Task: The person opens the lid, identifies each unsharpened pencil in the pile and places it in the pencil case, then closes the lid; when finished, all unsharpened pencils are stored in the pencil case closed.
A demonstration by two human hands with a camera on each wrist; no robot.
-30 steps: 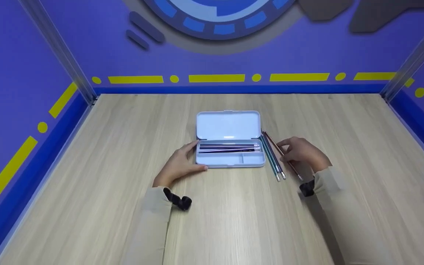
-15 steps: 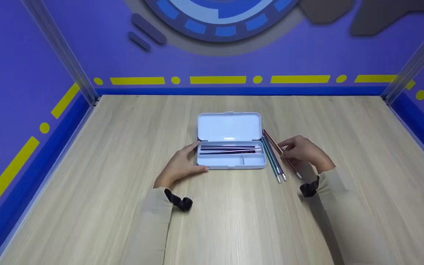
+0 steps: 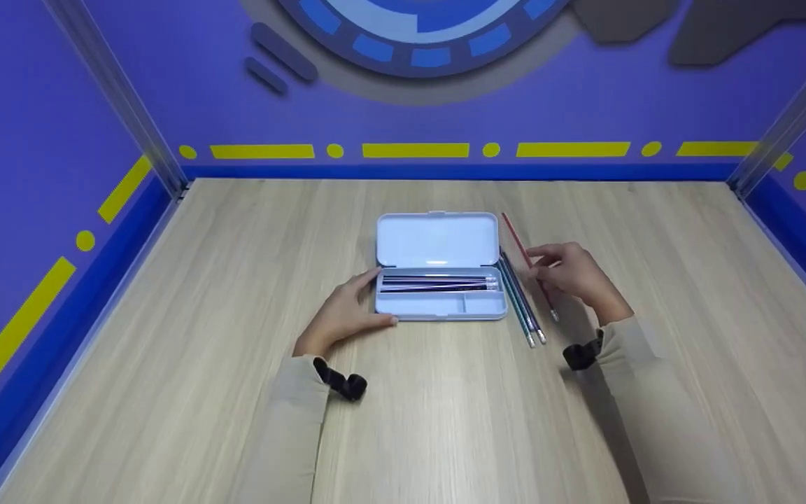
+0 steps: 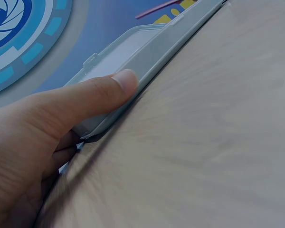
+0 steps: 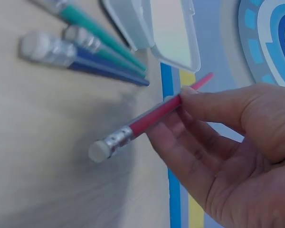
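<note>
A white pencil case lies with its lid raised at the back; several dark pencils fill its long rear compartment. My left hand holds the left end of the case, thumb along the front wall. In the left wrist view the thumb presses the case's side, and the other fingers are partly hidden. My right hand pinches a red pencil between thumb and fingers. Its white eraser end points toward the right wrist camera, above the table.
Two green pencils and a dark blue pencil lie side by side on the wooden table, just right of the case. Blue-purple walls with yellow marks enclose the table at the back and sides.
My right hand has lifted the red pencil off the table, moving it slightly up and away from the other pencils. The left hand has stayed on the case.
</note>
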